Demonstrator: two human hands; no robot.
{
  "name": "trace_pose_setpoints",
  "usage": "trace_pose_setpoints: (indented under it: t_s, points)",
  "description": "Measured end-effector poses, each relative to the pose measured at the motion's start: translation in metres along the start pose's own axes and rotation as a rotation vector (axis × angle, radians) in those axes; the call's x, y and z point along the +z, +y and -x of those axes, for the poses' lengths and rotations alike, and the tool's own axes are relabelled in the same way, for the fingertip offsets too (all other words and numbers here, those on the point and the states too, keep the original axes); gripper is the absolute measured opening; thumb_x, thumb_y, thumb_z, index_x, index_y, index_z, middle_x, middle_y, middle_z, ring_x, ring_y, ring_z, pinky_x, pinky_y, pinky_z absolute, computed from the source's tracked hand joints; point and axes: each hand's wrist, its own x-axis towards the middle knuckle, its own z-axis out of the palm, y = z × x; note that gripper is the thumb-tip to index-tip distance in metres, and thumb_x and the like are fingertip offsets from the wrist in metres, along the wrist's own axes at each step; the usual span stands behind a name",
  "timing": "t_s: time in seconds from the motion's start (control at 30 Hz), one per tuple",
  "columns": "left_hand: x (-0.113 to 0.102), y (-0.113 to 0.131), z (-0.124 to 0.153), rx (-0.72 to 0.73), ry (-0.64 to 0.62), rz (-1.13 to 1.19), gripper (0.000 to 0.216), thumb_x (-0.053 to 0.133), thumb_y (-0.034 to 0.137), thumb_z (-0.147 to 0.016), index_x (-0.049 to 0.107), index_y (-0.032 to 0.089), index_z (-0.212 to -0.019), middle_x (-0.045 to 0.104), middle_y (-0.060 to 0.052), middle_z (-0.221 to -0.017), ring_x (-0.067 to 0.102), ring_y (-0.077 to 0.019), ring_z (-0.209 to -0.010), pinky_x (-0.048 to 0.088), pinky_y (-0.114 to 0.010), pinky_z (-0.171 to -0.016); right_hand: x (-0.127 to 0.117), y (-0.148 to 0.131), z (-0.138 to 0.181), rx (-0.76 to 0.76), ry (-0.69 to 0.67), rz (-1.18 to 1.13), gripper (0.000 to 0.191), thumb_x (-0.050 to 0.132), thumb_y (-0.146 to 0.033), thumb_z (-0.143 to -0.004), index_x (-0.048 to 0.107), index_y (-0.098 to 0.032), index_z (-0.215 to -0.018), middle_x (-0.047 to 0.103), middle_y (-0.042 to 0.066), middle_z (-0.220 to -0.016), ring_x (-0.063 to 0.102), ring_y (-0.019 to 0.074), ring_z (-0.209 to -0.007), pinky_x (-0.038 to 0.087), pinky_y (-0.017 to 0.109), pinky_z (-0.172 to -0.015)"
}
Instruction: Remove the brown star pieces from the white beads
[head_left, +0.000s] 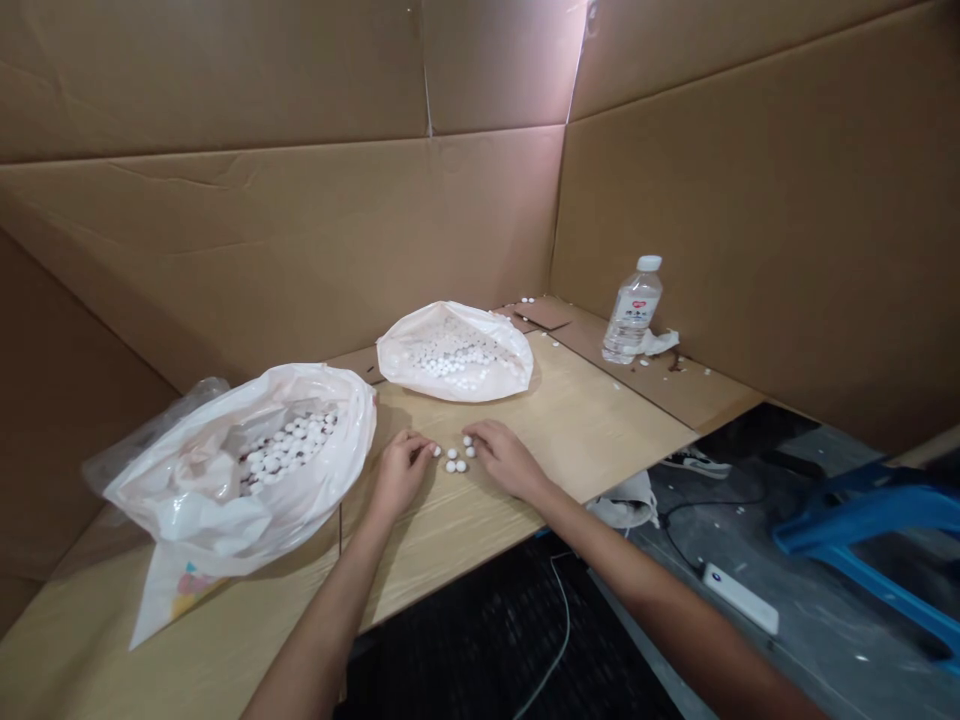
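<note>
My left hand [399, 468] is closed in a pinch, with a small white ball [436, 451] at the tips of thumb and forefinger. Across from it, my right hand [504, 455] has its fingers curled, and another white ball [468, 441] shows at the fingertips. Between the hands, several loose white balls [456, 465] lie close together on the tan tabletop [577, 400]. Left of my left hand stands an opened white plastic bag [330, 505] with many white balls inside, some with dark spots. A second open white bag [409, 375] farther back also holds white balls.
A clear water bottle [632, 312] stands at the back right beside crumpled tissue [660, 342]. Cardboard walls [300, 230] enclose the back and sides. Beyond the table's right edge are a blue plastic chair [862, 530] and a white power strip [741, 598] on the floor.
</note>
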Motion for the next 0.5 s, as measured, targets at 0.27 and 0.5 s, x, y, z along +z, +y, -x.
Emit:
trace_pose_setpoints:
  t_s: [0.27,0.5]
  points:
    - [0.0,0.0006,0.0014,0.041,-0.024,-0.024,0.022,0.057,0.034,-0.082,0.072,0.02,-0.075,0.062,0.0,-0.08,0.057,-0.0085,-0.08,0.044,-0.019,-0.075,0.0003,0.0009,0.0006,-0.037,0.012,0.014,0.023,0.045,-0.011,-0.09,0.065,-0.014,-0.101,0.063,0.008,-0.1,0.057,0.0189,-0.098,0.043,0.033,-0.09]
    - [0.001,0.0055,0.0033,0.112,-0.06,-0.128,0.023,0.054,0.031,-0.086,0.074,0.022,-0.08,0.062,-0.001,-0.082,0.056,-0.0084,-0.083,0.044,-0.02,-0.08,-0.0008,-0.0002,0.0006,-0.025,0.005,0.012,0.023,0.046,-0.009,-0.089,0.065,-0.014,-0.1,0.063,0.008,-0.1,0.056,0.0191,-0.098,0.043,0.033,-0.091]
